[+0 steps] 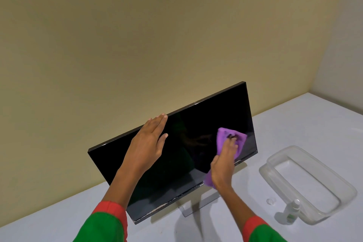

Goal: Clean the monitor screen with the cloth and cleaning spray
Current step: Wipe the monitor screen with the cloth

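Monitor (176, 155): left hand (147, 143) flat, fingers straight, at its top edge; right hand (224, 165) presses purple cloth (231, 139) on the right of the screen.

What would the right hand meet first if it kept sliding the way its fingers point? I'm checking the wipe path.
Probably only more monitor screen under the purple cloth, then the right bezel. The right hand points up-right; nothing else shows there.

plain room: white table (294, 124) (beige walls (137, 35))

Purple cloth (231, 141); black monitor (137, 163); green-red sleeves (106, 222).
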{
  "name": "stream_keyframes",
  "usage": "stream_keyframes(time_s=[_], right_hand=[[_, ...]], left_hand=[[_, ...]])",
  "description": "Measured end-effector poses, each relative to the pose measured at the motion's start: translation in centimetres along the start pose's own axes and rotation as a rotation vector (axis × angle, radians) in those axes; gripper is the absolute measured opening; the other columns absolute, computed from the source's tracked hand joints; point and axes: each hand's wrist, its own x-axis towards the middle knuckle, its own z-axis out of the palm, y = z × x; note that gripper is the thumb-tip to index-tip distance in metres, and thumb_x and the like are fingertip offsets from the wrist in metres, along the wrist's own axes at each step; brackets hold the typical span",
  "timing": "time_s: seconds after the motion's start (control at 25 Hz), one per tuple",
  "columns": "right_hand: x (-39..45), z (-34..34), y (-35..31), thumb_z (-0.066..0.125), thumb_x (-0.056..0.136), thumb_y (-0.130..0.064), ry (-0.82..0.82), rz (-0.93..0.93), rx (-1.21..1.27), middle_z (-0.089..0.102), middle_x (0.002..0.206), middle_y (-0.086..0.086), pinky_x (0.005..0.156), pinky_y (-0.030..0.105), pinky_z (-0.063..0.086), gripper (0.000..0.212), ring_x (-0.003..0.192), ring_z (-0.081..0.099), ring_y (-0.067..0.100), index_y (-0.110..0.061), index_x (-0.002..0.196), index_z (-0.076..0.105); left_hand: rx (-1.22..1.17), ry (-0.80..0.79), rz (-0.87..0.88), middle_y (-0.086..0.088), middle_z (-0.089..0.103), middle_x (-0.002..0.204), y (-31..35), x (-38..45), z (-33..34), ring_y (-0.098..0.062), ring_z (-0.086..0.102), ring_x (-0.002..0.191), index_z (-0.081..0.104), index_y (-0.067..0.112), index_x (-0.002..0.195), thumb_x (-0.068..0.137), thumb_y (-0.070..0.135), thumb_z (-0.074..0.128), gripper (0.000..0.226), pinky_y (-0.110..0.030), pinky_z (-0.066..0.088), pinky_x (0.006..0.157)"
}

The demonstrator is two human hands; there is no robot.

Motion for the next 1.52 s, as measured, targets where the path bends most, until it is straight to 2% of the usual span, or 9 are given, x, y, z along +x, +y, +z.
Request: stream_keyframes(time_s=[0.12, 0.2, 0.44, 0.72, 1.0, 1.16, 1.32, 1.44, 1.52], right_hand=[[-2.0, 1.1, -2.5, 0.046, 0.091, 0.001, -0.022, -0.263, -0.142, 0.002, 0.160, 0.002, 0.105, 0.053, 0.039, 0.078, 0.146, 0.011, 0.028, -0.023, 0.149, 0.000], [-0.6, 0.7, -3.9, 0.045, 0.090, -0.001, -0.004, -0.334, -0.231, 0.004, 0.160, 0.004, 0.103, 0.052, 0.038, 0.074, 0.147, 0.004, 0.026, -0.020, 0.150, 0.006], [3.7, -1.5, -2.3, 0.042, 0.092, 0.000, 0.043, -0.101, -0.164, 0.004, 0.160, 0.006, 0.095, 0.061, 0.044, 0.065, 0.146, 0.005, 0.027, -0.012, 0.149, 0.014], [-3.7, 3.0, -0.2, 0.046, 0.091, 0.002, 0.010, -0.012, -0.129, 0.007, 0.159, 0.011, 0.105, 0.050, 0.040, 0.071, 0.146, 0.009, 0.032, -0.008, 0.149, 0.007], [-7.0, 4.3, -6.3, 0.066, 0.070, 0.002, -0.045, -0.444, -0.427, 0.030, 0.154, 0.009, 0.090, 0.059, 0.045, 0.088, 0.141, 0.026, 0.033, -0.013, 0.147, 0.026], [-2.8, 2.7, -5.5, 0.051, 0.084, 0.000, 0.009, -0.277, -0.356, 0.007, 0.160, 0.006, 0.099, 0.062, 0.036, 0.080, 0.147, 0.005, 0.026, -0.017, 0.150, 0.010], [-3.9, 3.3, -1.4, 0.047, 0.090, 0.002, 0.011, -0.091, -0.218, 0.004, 0.160, 0.007, 0.100, 0.058, 0.042, 0.074, 0.146, 0.005, 0.030, -0.010, 0.150, 0.006], [-7.7, 5.1, 0.1, 0.050, 0.086, 0.005, -0.072, -0.161, -0.296, 0.006, 0.159, 0.013, 0.101, 0.058, 0.042, 0.078, 0.146, 0.005, 0.035, -0.007, 0.149, 0.007], [-9.7, 6.1, -0.2, 0.059, 0.079, 0.006, -0.120, -0.298, -0.385, 0.010, 0.158, 0.014, 0.099, 0.061, 0.042, 0.085, 0.145, 0.007, 0.036, -0.008, 0.149, 0.011]], left_hand=[[0.055, 0.032, 0.003, -0.010, 0.044, 0.143, 0.0, -0.6, -0.3, -0.022, 0.038, 0.132, 0.036, 0.009, 0.139, 0.092, 0.019, 0.054, 0.052, -0.035, 0.025, 0.105], [0.077, 0.039, -0.021, -0.011, 0.047, 0.140, -0.4, -1.1, -0.5, -0.026, 0.045, 0.128, 0.039, 0.008, 0.137, 0.091, 0.019, 0.055, 0.050, -0.036, 0.034, 0.103], [0.111, 0.076, -0.108, -0.014, 0.054, 0.133, -1.8, -3.1, -1.8, -0.029, 0.054, 0.120, 0.048, 0.005, 0.132, 0.088, 0.017, 0.060, 0.047, -0.042, 0.048, 0.092], [0.184, 0.074, -0.184, -0.018, 0.051, 0.135, -4.1, -6.6, -3.1, -0.036, 0.049, 0.123, 0.046, 0.001, 0.132, 0.087, 0.014, 0.061, 0.049, -0.047, 0.045, 0.094], [0.246, 0.069, -0.127, -0.020, 0.049, 0.135, -5.4, -8.3, -3.8, -0.036, 0.049, 0.123, 0.044, -0.003, 0.132, 0.089, 0.008, 0.056, 0.046, -0.045, 0.035, 0.101], [0.207, 0.048, -0.207, -0.019, 0.046, 0.138, -6.1, -8.9, -4.1, -0.038, 0.045, 0.126, 0.043, -0.001, 0.133, 0.092, 0.010, 0.051, 0.043, -0.047, 0.038, 0.101], [0.131, 0.016, -0.229, -0.013, 0.038, 0.146, -6.4, -9.7, -4.4, -0.033, 0.034, 0.134, 0.036, 0.006, 0.139, 0.095, 0.012, 0.045, 0.046, -0.046, 0.040, 0.100], [0.161, 0.000, -0.176, -0.016, 0.035, 0.147, -7.0, -10.0, -4.5, -0.032, 0.031, 0.136, 0.034, 0.003, 0.140, 0.095, 0.010, 0.044, 0.046, -0.043, 0.031, 0.108], [0.138, 0.014, -0.245, -0.016, 0.034, 0.148, -7.6, -10.1, -4.7, -0.030, 0.028, 0.138, 0.033, 0.004, 0.140, 0.096, 0.012, 0.043, 0.046, -0.045, 0.030, 0.110]])
